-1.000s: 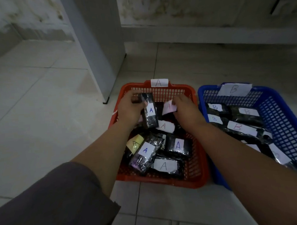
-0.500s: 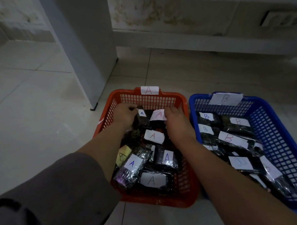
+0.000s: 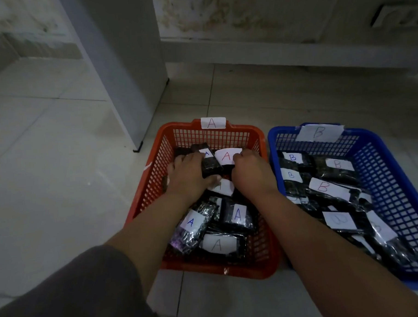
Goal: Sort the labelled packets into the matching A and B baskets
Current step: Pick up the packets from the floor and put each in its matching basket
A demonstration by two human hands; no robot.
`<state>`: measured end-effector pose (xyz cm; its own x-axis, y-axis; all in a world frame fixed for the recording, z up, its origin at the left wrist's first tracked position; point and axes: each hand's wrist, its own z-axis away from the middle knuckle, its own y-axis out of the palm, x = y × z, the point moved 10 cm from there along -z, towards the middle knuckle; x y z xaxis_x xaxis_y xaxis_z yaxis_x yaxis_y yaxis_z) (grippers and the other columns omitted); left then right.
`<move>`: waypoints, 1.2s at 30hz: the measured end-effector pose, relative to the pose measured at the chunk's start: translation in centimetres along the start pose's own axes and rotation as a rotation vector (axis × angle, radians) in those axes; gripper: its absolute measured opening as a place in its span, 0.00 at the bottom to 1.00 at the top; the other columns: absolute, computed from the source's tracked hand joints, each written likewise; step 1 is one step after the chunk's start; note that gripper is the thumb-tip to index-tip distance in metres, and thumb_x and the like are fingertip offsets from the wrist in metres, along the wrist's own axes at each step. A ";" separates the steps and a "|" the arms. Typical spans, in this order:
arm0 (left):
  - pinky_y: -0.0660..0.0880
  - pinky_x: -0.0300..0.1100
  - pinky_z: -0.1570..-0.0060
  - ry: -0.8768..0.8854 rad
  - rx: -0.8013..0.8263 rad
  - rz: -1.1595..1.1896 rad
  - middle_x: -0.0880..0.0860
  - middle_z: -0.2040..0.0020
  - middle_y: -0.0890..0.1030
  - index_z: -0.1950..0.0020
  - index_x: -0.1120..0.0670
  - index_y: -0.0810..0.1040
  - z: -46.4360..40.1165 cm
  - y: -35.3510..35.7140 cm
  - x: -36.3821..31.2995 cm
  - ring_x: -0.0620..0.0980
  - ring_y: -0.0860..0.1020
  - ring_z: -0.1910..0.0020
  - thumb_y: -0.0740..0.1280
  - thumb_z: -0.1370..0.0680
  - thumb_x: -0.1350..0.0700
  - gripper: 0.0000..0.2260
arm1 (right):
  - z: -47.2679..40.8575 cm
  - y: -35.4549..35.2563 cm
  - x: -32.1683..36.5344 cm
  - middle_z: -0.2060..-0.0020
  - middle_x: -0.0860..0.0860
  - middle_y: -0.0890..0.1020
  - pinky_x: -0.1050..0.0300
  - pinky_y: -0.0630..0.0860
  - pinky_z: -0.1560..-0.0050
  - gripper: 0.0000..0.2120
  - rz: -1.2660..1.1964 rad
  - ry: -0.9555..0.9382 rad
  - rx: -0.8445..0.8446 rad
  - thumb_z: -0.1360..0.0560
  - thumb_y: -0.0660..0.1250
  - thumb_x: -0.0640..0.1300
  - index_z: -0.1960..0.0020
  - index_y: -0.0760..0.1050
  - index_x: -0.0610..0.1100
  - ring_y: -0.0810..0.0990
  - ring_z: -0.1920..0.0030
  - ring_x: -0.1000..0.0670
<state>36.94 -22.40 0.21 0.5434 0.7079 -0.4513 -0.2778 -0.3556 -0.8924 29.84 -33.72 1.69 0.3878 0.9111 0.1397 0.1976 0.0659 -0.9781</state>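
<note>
A pale tiled floor (image 3: 48,170) runs to a stained wall (image 3: 245,15); a white cabinet (image 3: 127,66), perhaps a fridge, stands upright.

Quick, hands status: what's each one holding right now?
Left hand: grips a black packet with a blue A label, low in the orange A basket.
Right hand: fingers curled on the red-A packet.

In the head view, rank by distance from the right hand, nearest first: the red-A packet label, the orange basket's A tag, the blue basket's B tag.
From the right hand:
1. Red-A packet label, touching its fingertips, left.
2. Orange basket's A tag, far rim, up-left.
3. Blue basket's B tag, far rim, right.
</note>
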 end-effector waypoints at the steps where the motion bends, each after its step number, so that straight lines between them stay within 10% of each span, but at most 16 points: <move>1: 0.56 0.48 0.37 0.034 -0.036 0.009 0.48 0.34 0.72 0.34 0.46 0.68 1.4 -0.5 -0.7 0.52 0.63 0.33 0.68 0.28 0.41 0.24 | 0.1 -0.2 -0.1 0.49 0.41 0.77 0.53 0.72 0.56 0.12 -0.005 0.002 -0.021 0.27 0.59 0.37 0.46 0.75 0.37 0.75 0.50 0.42; 9: 0.67 0.33 0.41 0.313 -0.244 0.289 0.47 0.46 0.78 0.43 0.53 0.78 12.0 -9.0 -1.5 0.42 0.74 0.45 0.68 0.27 0.58 0.13 | 2.9 -8.4 3.0 0.55 0.48 0.82 0.53 0.68 0.47 0.09 -0.362 -0.048 -0.350 0.30 0.62 0.39 0.53 0.79 0.43 0.76 0.51 0.47; 13: 0.66 0.25 0.48 0.255 -0.252 0.296 0.44 0.50 0.76 0.44 0.54 0.77 19.9 -11.5 2.4 0.38 0.73 0.50 0.63 0.25 0.55 0.11 | 11.5 -8.2 10.3 0.51 0.50 0.79 0.62 0.68 0.50 0.12 -0.644 -0.300 -0.045 0.28 0.64 0.40 0.45 0.76 0.44 0.74 0.49 0.52; 23: 0.72 0.44 0.48 0.389 0.461 -0.278 0.52 0.43 0.76 0.36 0.51 0.72 39.2 -3.8 14.0 0.50 0.75 0.47 0.57 0.24 0.36 0.24 | 37.0 1.7 16.0 0.44 0.60 0.70 0.77 0.61 0.46 0.20 -0.613 -0.482 0.826 0.26 0.66 0.48 0.36 0.66 0.56 0.66 0.45 0.65; 28: 0.67 0.45 0.37 0.471 0.590 -0.383 0.51 0.34 0.72 0.29 0.49 0.65 42.8 -4.1 16.4 0.49 0.69 0.36 0.58 0.29 0.28 0.35 | 39.5 2.1 17.7 0.39 0.58 0.69 0.79 0.57 0.44 0.23 -0.570 -0.543 0.879 0.26 0.66 0.49 0.33 0.64 0.53 0.64 0.41 0.63; 36: 0.73 0.45 0.48 0.476 0.508 -0.334 0.51 0.44 0.80 0.38 0.52 0.75 42.2 -4.6 15.8 0.52 0.78 0.47 0.70 0.28 0.46 0.20 | 38.7 1.5 23.5 0.38 0.51 0.70 0.63 0.63 0.40 0.24 -0.511 -0.683 0.801 0.26 0.66 0.50 0.32 0.65 0.49 0.67 0.39 0.53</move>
<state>13.34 16.19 -2.68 0.9127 0.3485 -0.2136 -0.3060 0.2360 -0.9223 4.37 3.51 -2.53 -0.1851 0.7179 0.6711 -0.5279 0.5033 -0.6841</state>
